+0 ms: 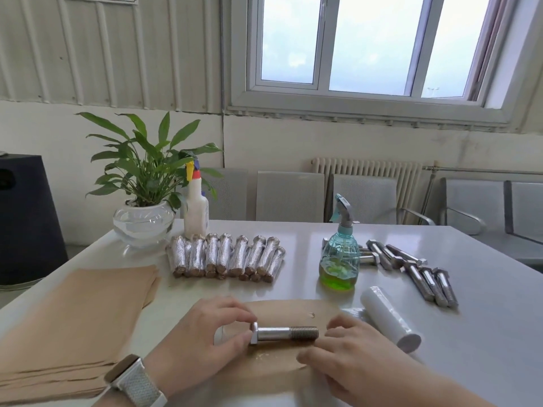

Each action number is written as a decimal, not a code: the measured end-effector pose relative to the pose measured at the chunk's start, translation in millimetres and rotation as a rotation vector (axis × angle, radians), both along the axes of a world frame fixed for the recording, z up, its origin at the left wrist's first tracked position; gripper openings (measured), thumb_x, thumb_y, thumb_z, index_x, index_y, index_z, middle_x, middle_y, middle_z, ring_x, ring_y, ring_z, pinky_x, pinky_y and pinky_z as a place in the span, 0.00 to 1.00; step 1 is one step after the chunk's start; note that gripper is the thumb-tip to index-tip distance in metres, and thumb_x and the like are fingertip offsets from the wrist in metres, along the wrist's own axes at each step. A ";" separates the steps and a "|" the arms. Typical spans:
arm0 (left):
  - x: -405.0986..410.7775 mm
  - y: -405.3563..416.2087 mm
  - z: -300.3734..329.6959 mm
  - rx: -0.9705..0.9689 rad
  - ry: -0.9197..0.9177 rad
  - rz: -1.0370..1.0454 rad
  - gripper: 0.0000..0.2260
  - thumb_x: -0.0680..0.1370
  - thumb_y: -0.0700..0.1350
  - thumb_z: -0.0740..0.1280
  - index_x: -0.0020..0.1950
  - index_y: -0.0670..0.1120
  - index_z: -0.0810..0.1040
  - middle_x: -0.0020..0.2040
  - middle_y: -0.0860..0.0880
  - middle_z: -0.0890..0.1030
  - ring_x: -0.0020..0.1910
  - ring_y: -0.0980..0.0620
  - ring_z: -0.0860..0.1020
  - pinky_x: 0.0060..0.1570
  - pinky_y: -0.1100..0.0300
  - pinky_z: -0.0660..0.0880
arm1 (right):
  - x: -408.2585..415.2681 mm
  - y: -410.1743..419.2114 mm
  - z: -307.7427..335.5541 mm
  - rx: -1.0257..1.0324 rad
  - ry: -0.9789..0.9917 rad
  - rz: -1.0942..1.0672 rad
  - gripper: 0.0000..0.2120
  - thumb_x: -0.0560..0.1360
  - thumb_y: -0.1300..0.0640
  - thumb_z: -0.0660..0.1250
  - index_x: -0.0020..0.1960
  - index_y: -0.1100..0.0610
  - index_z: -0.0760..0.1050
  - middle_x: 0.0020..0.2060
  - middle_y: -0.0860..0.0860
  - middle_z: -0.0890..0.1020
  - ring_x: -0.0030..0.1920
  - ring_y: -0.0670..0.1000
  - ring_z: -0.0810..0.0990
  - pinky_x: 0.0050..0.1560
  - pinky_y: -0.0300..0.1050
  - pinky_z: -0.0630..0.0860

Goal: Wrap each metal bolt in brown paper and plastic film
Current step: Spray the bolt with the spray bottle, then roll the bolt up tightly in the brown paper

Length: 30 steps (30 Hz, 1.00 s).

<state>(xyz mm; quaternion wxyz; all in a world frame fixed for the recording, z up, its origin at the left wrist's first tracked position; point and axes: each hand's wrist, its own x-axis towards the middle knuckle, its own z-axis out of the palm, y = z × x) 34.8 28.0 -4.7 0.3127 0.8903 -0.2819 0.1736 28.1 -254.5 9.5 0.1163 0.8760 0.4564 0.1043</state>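
A metal bolt point(283, 333) lies crosswise on a single sheet of brown paper point(282, 311) at the table's near edge. My left hand point(202, 339) pinches the bolt's square head between thumb and fingers. My right hand point(349, 356) rests on the paper just right of the threaded tip, fingers curled; whether it touches the bolt I cannot tell. A white roll of plastic film point(388, 317) lies to the right of the sheet. Several bare bolts point(423, 271) lie at the right. Several wrapped bolts point(226, 257) sit in a row at the middle back.
A stack of brown paper sheets point(76, 318) covers the table's left side. A teal spray bottle point(340, 257) with green liquid stands behind the sheet. A white spray bottle point(196, 207) and a potted plant point(144, 201) stand at the back left. Chairs point(289, 195) line the far edge.
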 end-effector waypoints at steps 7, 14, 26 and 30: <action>1.4 -0.1 1.0 0.131 0.017 0.012 0.29 0.70 0.76 0.56 0.57 0.59 0.82 0.54 0.70 0.76 0.58 0.72 0.70 0.61 0.66 0.60 | 13.0 9.8 7.8 0.260 -0.016 -0.098 0.10 0.67 0.43 0.68 0.47 0.44 0.75 0.47 0.38 0.78 0.43 0.42 0.78 0.42 0.36 0.70; 2.1 -5.0 5.8 0.242 -0.012 0.083 0.35 0.62 0.82 0.55 0.56 0.61 0.80 0.54 0.70 0.76 0.56 0.71 0.70 0.62 0.64 0.57 | 31.0 25.8 8.5 0.411 0.014 -0.213 0.09 0.80 0.45 0.57 0.51 0.47 0.73 0.50 0.46 0.82 0.50 0.49 0.78 0.53 0.43 0.65; 9.2 -36.6 -6.7 0.221 -0.211 0.418 0.12 0.65 0.62 0.63 0.33 0.54 0.72 0.31 0.61 0.75 0.34 0.60 0.74 0.45 0.58 0.61 | 38.0 32.2 -10.6 0.540 -0.036 -0.338 0.09 0.78 0.43 0.59 0.53 0.46 0.71 0.50 0.41 0.80 0.53 0.44 0.76 0.54 0.43 0.59; 9.6 -43.8 -6.9 0.223 -0.213 0.479 0.11 0.63 0.60 0.63 0.30 0.54 0.71 0.29 0.61 0.75 0.31 0.60 0.74 0.44 0.56 0.61 | 30.9 32.4 -7.2 0.636 -0.104 -0.362 0.20 0.60 0.46 0.80 0.48 0.47 0.77 0.45 0.43 0.79 0.46 0.48 0.80 0.50 0.46 0.74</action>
